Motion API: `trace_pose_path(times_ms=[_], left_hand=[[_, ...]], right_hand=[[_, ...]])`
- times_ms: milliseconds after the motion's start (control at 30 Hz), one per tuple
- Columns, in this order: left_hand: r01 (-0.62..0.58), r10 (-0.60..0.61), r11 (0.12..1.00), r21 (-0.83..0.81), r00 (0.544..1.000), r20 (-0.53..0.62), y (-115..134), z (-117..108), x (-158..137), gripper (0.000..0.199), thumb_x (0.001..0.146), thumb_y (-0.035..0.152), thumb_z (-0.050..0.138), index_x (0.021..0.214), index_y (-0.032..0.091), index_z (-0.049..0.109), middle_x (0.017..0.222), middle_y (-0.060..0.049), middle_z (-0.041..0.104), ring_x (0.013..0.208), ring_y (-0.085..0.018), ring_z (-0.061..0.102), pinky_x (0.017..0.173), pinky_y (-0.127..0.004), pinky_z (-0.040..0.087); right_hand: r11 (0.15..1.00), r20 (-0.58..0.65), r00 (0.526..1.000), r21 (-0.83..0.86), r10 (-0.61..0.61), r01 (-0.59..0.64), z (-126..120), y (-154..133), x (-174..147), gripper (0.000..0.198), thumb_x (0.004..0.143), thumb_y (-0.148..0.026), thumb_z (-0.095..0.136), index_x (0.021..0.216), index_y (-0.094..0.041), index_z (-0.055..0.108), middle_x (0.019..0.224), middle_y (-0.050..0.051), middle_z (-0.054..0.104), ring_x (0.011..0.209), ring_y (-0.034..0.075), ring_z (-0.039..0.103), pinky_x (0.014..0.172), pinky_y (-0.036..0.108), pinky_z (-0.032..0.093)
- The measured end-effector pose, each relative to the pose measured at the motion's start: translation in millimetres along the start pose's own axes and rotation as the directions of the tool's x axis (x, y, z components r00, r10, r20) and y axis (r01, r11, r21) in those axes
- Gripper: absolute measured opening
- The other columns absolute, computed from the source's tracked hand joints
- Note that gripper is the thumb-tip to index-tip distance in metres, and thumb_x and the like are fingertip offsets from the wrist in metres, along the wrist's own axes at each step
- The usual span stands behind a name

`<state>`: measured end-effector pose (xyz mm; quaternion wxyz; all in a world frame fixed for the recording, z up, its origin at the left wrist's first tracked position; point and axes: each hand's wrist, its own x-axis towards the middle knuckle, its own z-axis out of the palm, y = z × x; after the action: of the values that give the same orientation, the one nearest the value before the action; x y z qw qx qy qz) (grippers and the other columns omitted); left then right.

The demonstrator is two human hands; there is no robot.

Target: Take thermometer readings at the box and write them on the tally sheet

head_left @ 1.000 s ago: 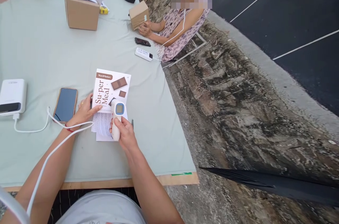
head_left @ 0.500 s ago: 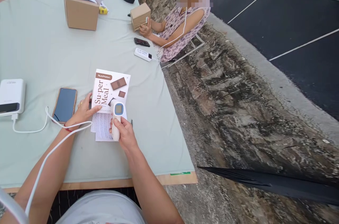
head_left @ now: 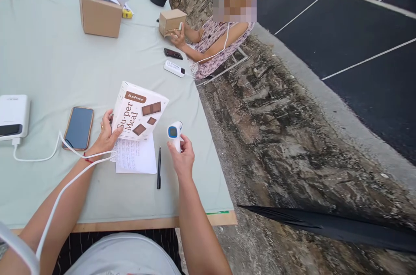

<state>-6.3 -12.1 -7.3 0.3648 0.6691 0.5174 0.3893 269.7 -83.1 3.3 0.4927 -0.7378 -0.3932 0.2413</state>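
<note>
- Since half a second ago the white gadget (head_left: 176, 133) is off the front of the Su-per Meal box (head_left: 143, 112), swung out to the right along with the right grip (head_left: 182, 153), and the box is tipped enough that its left side shows too.
- Right grip: wrapped around the gadget's handle, blue-rimmed screen sitting just above the thumb.
- Left grip (head_left: 108, 132): got the Su-per Meal box by its lower left edge, thumb on the front, fingers tucked behind. Honestly can't tell if the bottom edge touches the paper under it.
- Printed sheets (head_left: 138, 158) lie on the counter (head_left: 58, 75) between the two grips, partly covered by the box.
- Black pen (head_left: 159, 168) is just left of the right grip, in plain view now instead of mostly hidden.
- Phone (head_left: 78, 127) lies near the left grip, on its left, screen up.
- Power bank (head_left: 13, 112) is well out to the left of that grip, with a white cable (head_left: 35, 161) looping back past the left wrist.
- Well beyond both grips, a cardboard carton (head_left: 100, 15) stands with papers on top, and a person in a patterned top holds a smaller carton (head_left: 172, 22).
</note>
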Motion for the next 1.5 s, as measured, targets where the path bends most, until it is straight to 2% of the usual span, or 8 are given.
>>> trace_pose_path(times_ms=[167, 333, 500, 633, 733, 933, 1200, 1500], left_hand=[[-0.062, 0.062, 0.998, 0.008, 0.998, 0.015, -5, 1, 1, 0.090, 0.096, 0.058, 0.047, 0.162, 0.019, -0.001, 0.164, -0.022, 0.023, 0.155, -0.031, 0.025, 0.127, -0.051, 0.026], [-0.095, 0.088, 0.975, 0.202, 0.995, 0.043, -7, -6, 2, 0.084, 0.098, 0.056, 0.041, 0.163, 0.015, 0.007, 0.166, -0.024, 0.024, 0.158, -0.036, 0.019, 0.128, -0.059, 0.014], [-0.005, -0.048, 0.922, 0.388, 0.991, 0.127, -4, -11, 2, 0.109, 0.090, 0.067, 0.054, 0.165, 0.009, -0.002, 0.171, -0.028, 0.014, 0.162, -0.044, -0.003, 0.126, -0.069, 0.000], [0.061, -0.201, 0.830, 0.554, 0.960, 0.194, -5, -9, -1, 0.166, 0.048, 0.080, 0.083, 0.164, 0.002, -0.006, 0.169, -0.036, -0.001, 0.157, -0.054, -0.012, 0.123, -0.074, -0.003], [0.037, -0.241, 0.779, 0.626, 0.939, 0.245, -7, -8, -3, 0.180, 0.032, 0.082, 0.087, 0.164, 0.001, -0.005, 0.168, -0.038, -0.006, 0.156, -0.057, -0.013, 0.121, -0.075, -0.004], [0.018, -0.296, 0.694, 0.720, 0.919, 0.262, 0, -7, -3, 0.183, 0.030, 0.076, 0.091, 0.163, -0.002, -0.006, 0.168, -0.037, -0.009, 0.156, -0.055, -0.014, 0.124, -0.070, -0.006], [0.041, -0.387, 0.603, 0.797, 0.889, 0.247, 22, -5, -6, 0.178, 0.038, 0.076, 0.089, 0.162, -0.003, -0.011, 0.167, -0.036, -0.013, 0.158, -0.050, -0.014, 0.126, -0.067, -0.003], [0.026, -0.355, 0.622, 0.782, 0.900, 0.252, 21, -4, -8, 0.178, 0.038, 0.077, 0.089, 0.163, -0.002, -0.010, 0.167, -0.038, -0.011, 0.157, -0.053, -0.011, 0.124, -0.070, -0.001]], right_hand=[[0.906, 0.004, 0.999, -0.421, -0.044, 0.041, -8, 42, 22, 0.057, 0.074, -0.058, 0.064, 0.118, -0.022, 0.064, 0.105, 0.008, 0.069, 0.097, 0.026, 0.060, 0.086, 0.039, 0.045], [0.816, 0.002, 0.965, -0.533, -0.263, 0.223, -8, 44, 8, 0.034, 0.082, -0.048, 0.064, 0.100, -0.021, 0.069, 0.119, 0.017, 0.065, 0.110, 0.031, 0.056, 0.090, 0.044, 0.044], [0.877, 0.229, 0.971, -0.450, -0.066, 0.165, -10, 32, -25, 0.033, 0.077, -0.051, 0.069, 0.097, -0.024, 0.065, 0.082, 0.002, 0.064, 0.074, 0.021, 0.057, 0.070, 0.033, 0.041], [0.908, 0.323, 0.946, -0.393, -0.010, 0.144, -12, 28, -38, 0.036, 0.076, -0.039, 0.062, 0.109, -0.026, 0.067, 0.068, -0.003, 0.056, 0.065, 0.019, 0.050, 0.065, 0.032, 0.037], [0.974, 0.311, 0.947, -0.177, -0.084, 0.144, -12, 24, -38, 0.034, 0.081, -0.041, 0.055, 0.107, -0.024, 0.069, 0.071, -0.001, 0.057, 0.066, 0.019, 0.051, 0.070, 0.036, 0.044], [0.945, 0.269, 0.953, 0.325, -0.140, 0.047, 2, 19, -50, 0.045, 0.080, -0.045, 0.069, 0.120, -0.025, 0.062, 0.091, 0.002, 0.062, 0.084, 0.019, 0.060, 0.081, 0.036, 0.051], [0.923, 0.257, 0.924, 0.335, -0.283, 0.189, 29, 8, -73, 0.038, 0.095, -0.050, 0.050, 0.112, -0.023, 0.070, 0.081, 0.001, 0.063, 0.077, 0.018, 0.062, 0.075, 0.035, 0.053], [0.971, 0.229, 0.971, 0.239, -0.074, 0.018, 53, 5, -71, 0.019, 0.074, -0.039, 0.063, 0.077, -0.021, 0.070, 0.066, 0.000, 0.065, 0.058, 0.015, 0.055, 0.057, 0.029, 0.048]])
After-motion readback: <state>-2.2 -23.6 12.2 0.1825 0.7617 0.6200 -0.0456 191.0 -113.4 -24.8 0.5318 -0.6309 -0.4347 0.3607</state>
